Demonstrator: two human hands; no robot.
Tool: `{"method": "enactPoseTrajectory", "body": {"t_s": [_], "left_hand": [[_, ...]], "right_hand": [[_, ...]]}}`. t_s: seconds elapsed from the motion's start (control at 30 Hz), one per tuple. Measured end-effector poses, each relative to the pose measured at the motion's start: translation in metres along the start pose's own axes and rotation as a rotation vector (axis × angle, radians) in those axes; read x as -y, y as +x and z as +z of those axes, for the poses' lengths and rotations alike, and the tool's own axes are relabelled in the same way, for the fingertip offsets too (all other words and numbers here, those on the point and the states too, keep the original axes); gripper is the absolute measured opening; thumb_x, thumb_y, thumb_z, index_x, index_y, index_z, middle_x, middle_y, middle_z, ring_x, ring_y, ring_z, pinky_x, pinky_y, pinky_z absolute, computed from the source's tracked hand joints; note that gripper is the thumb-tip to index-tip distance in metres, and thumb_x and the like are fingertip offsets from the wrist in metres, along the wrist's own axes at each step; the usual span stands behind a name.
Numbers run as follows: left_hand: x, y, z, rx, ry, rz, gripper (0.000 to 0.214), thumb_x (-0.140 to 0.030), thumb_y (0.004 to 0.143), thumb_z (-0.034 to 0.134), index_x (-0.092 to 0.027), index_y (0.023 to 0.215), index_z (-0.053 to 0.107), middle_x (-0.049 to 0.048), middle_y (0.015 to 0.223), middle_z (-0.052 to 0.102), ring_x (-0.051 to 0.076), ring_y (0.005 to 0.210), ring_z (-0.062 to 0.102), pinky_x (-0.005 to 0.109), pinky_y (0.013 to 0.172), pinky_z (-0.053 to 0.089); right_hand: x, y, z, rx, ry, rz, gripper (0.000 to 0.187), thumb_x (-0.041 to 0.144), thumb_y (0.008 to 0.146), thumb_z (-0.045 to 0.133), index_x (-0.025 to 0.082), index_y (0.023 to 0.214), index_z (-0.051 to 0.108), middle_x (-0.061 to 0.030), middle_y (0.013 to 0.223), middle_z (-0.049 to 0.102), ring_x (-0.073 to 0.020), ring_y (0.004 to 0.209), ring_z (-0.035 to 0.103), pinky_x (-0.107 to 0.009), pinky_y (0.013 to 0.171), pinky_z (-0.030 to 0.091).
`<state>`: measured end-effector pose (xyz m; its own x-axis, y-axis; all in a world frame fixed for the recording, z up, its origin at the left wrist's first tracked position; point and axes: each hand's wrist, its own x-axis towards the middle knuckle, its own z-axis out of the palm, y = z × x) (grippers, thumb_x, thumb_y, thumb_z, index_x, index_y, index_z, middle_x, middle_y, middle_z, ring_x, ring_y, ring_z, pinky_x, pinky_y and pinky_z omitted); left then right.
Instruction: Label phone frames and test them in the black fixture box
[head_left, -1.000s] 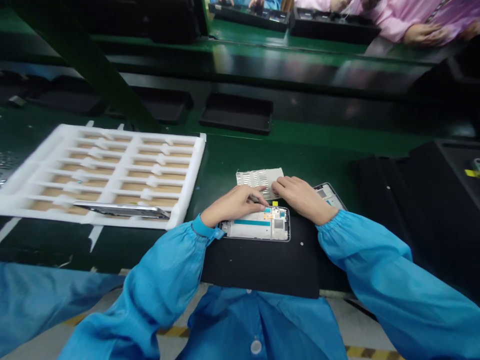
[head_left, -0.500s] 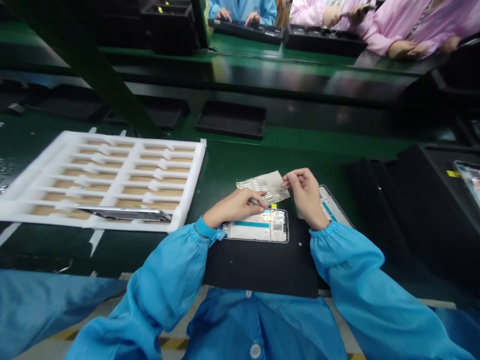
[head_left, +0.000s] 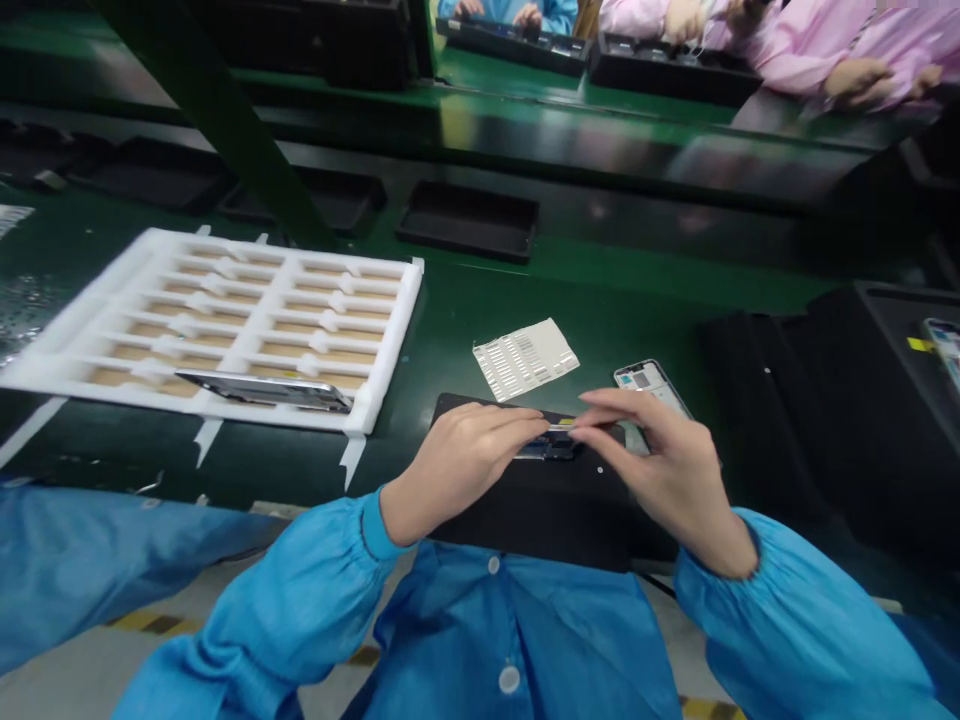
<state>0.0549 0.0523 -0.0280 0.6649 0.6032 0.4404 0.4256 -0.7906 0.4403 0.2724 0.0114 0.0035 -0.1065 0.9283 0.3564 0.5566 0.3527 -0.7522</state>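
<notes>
Both my hands hold a phone frame [head_left: 551, 447] tilted up over the black mat [head_left: 525, 510], its dark side facing me. My left hand [head_left: 461, 455] grips its left part and covers much of it. My right hand [head_left: 660, 455] pinches the right end between thumb and fingers. Just beyond lies a sheet of small silvery stickers [head_left: 525, 358], touched by neither hand. A second phone frame [head_left: 651, 384] rests beyond my right hand, which partly hides it.
A white slotted tray [head_left: 364, 415] stands on the left with one phone frame [head_left: 266, 388] leaning in it. Black foam trays [head_left: 817, 400] are stacked on the right. A shallow black tray [head_left: 466, 222] lies farther back. Co-workers' hands [head_left: 855, 80] show across the bench.
My right hand has left the sticker sheet and come down to the phone frame's right end. The frame, flat before, is now tilted up between both hands. The sheet lies free.
</notes>
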Motion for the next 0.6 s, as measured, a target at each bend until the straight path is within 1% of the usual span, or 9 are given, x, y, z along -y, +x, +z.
{"method": "enactPoseTrajectory", "body": {"t_s": [0.07,0.13,0.23,0.33,0.4,0.47,0.6], "left_hand": [[-0.005,-0.009,-0.002,-0.029,0.02,0.003,0.021,-0.013,0.095,0.057,-0.016,0.115,0.063,0.0026,0.11,0.074,0.018,0.095,0.073,0.031,0.079,0.057],[-0.008,-0.017,-0.005,-0.047,0.017,-0.024,0.02,-0.016,0.095,0.058,-0.016,0.114,0.062,0.0023,0.107,0.075,0.017,0.092,0.073,0.03,0.078,0.056],[-0.01,-0.024,-0.009,-0.06,-0.007,-0.048,0.016,-0.02,0.096,0.058,-0.017,0.111,0.063,0.0019,0.104,0.075,0.016,0.089,0.073,0.028,0.077,0.055],[-0.011,-0.027,-0.01,-0.101,-0.02,-0.035,0.011,-0.02,0.096,0.059,-0.017,0.105,0.063,0.0017,0.098,0.076,0.016,0.084,0.073,0.027,0.074,0.054],[-0.011,-0.027,-0.008,-0.126,-0.03,-0.025,0.009,-0.019,0.096,0.06,-0.016,0.103,0.063,0.0017,0.096,0.076,0.016,0.083,0.073,0.027,0.073,0.053],[-0.011,-0.027,-0.007,-0.134,-0.036,-0.021,0.009,-0.018,0.096,0.059,-0.016,0.103,0.063,0.002,0.096,0.076,0.016,0.083,0.073,0.026,0.073,0.052],[-0.01,-0.029,-0.006,-0.144,-0.027,-0.006,0.011,-0.017,0.096,0.057,-0.015,0.106,0.063,0.0037,0.099,0.076,0.016,0.086,0.073,0.026,0.072,0.051]], "right_hand": [[0.011,-0.007,-0.002,0.116,-0.154,-0.099,0.034,0.012,0.089,0.065,0.019,0.122,0.058,-0.0016,0.095,0.071,-0.0129,0.09,0.067,-0.025,0.086,0.053],[0.019,-0.007,-0.002,0.202,-0.264,-0.146,0.034,0.012,0.091,0.062,0.017,0.125,0.056,-0.0034,0.097,0.069,-0.0149,0.091,0.065,-0.028,0.086,0.052],[0.026,-0.001,-0.001,0.31,-0.382,-0.163,0.028,0.014,0.094,0.058,0.018,0.122,0.056,-0.0038,0.092,0.068,-0.0178,0.086,0.062,-0.031,0.078,0.051],[0.033,0.007,0.002,0.422,-0.494,-0.192,0.021,0.017,0.094,0.058,0.017,0.114,0.059,-0.0054,0.089,0.067,-0.0201,0.079,0.061,-0.032,0.069,0.049],[0.038,0.01,0.003,0.468,-0.564,-0.215,0.015,0.018,0.093,0.058,0.015,0.108,0.062,-0.0074,0.088,0.067,-0.0214,0.076,0.06,-0.033,0.065,0.048],[0.043,0.012,0.005,0.488,-0.616,-0.239,0.012,0.013,0.092,0.056,0.013,0.102,0.063,-0.0086,0.085,0.067,-0.0221,0.074,0.061,-0.033,0.064,0.047],[0.053,0.015,0.009,0.492,-0.682,-0.329,0.018,0.002,0.088,0.049,0.011,0.093,0.065,-0.0107,0.08,0.068,-0.0228,0.071,0.062,-0.033,0.063,0.048]]}}
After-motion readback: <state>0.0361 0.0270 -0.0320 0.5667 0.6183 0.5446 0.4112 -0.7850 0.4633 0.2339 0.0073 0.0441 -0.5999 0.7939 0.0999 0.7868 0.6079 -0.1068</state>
